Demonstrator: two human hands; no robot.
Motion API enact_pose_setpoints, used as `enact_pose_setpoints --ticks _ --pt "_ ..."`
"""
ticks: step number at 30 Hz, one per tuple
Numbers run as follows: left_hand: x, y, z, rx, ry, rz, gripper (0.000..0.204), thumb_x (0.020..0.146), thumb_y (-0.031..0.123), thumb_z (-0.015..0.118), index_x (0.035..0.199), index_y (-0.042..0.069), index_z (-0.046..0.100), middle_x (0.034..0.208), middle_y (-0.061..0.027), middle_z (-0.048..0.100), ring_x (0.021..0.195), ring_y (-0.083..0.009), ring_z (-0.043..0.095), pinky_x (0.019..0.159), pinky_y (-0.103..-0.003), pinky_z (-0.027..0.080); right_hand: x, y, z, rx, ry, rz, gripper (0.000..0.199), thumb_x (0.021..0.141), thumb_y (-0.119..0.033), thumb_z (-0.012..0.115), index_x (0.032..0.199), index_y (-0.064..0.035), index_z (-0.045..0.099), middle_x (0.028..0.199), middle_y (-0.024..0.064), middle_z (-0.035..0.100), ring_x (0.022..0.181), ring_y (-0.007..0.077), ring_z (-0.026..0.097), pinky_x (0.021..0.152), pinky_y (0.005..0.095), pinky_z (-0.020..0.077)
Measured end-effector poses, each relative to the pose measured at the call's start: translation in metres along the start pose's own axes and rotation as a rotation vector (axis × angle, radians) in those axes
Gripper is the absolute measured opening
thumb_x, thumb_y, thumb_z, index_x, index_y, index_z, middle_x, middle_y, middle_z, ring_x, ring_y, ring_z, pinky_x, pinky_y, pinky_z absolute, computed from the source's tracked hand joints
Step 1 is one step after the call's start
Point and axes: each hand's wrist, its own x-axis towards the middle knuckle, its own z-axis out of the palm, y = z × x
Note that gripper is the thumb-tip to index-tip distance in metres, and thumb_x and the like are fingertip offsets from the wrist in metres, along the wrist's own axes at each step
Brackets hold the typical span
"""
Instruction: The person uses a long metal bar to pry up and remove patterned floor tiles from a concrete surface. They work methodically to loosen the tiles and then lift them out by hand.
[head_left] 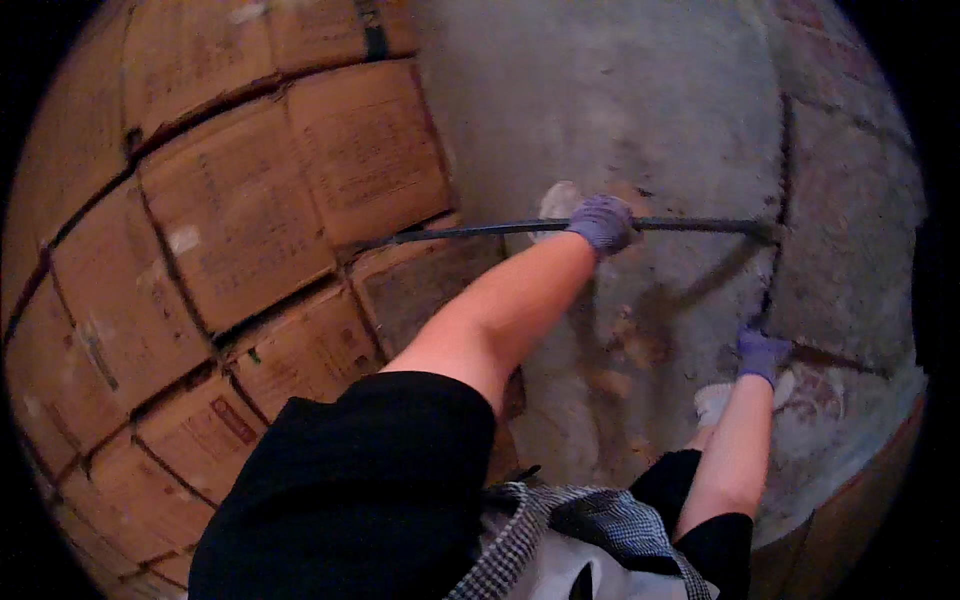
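Note:
A long, thin dark bar spans the gap between the brown cartons on the left and the grey stack on the right. My left hand, in a purple knit glove, is wrapped round the bar near its middle. Lower and to the right, my right hand, also gloved in purple, is at the near corner of the grey stack, close to a dark gap. Its fingers are too blurred to make out, and whether it grips anything does not show.
Brown cartons are piled along the whole left side, with dark gaps between them. Grey concrete floor runs between the stacks, with scattered brown debris on it. Clear plastic sheeting lies at the lower right.

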Motion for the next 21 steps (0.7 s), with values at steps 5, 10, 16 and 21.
enact_pose_setpoints --ticks 5,10,16,21 --pt "-0.020 0.010 0.007 -0.084 -0.019 -0.022 0.032 0.079 0.037 0.062 0.093 0.009 0.071 0.096 -0.0160 0.067 0.092 -0.0293 0.065 0.079 -0.041 0.051 -0.047 0.005 0.040 -0.035 0.356 -0.040 0.053 0.089 -0.045 0.037 0.132 -0.0152 0.048 0.135 0.0046 0.049 0.123 0.0276 0.044 0.096 0.0447 0.0391" --pt "-0.022 0.001 0.020 -0.115 0.094 0.042 0.027 0.082 0.024 0.057 0.097 0.006 0.069 0.101 -0.0169 0.066 0.095 -0.0306 0.065 0.080 -0.041 0.051 -0.023 0.015 0.025 -0.174 0.378 -0.077 0.052 0.088 -0.045 0.039 0.130 -0.0163 0.050 0.134 0.0060 0.049 0.120 0.0270 0.046 0.094 0.0445 0.0412" --pt "-0.045 0.040 0.017 -0.185 -0.040 0.160 0.029 0.080 0.022 0.055 0.099 0.003 0.066 0.098 -0.0207 0.065 0.093 -0.0342 0.064 0.078 -0.045 0.050 -0.069 -0.023 0.011 -0.607 0.133 -0.143 0.046 0.089 -0.042 0.045 0.124 -0.0139 0.052 0.120 0.0069 0.053 0.106 0.0252 0.051 0.086 0.0417 0.0444" --pt "-0.066 -0.022 0.017 -0.102 -0.097 0.216 0.034 0.081 0.031 0.059 0.098 0.003 0.064 0.092 -0.0200 0.065 0.088 -0.0346 0.063 0.077 -0.043 0.049 -0.228 0.120 0.043 -0.901 -0.066 0.133 0.038 0.089 -0.036 0.052 0.117 -0.0109 0.055 0.104 0.0061 0.056 0.092 0.0229 0.054 0.077 0.0383 0.0463"
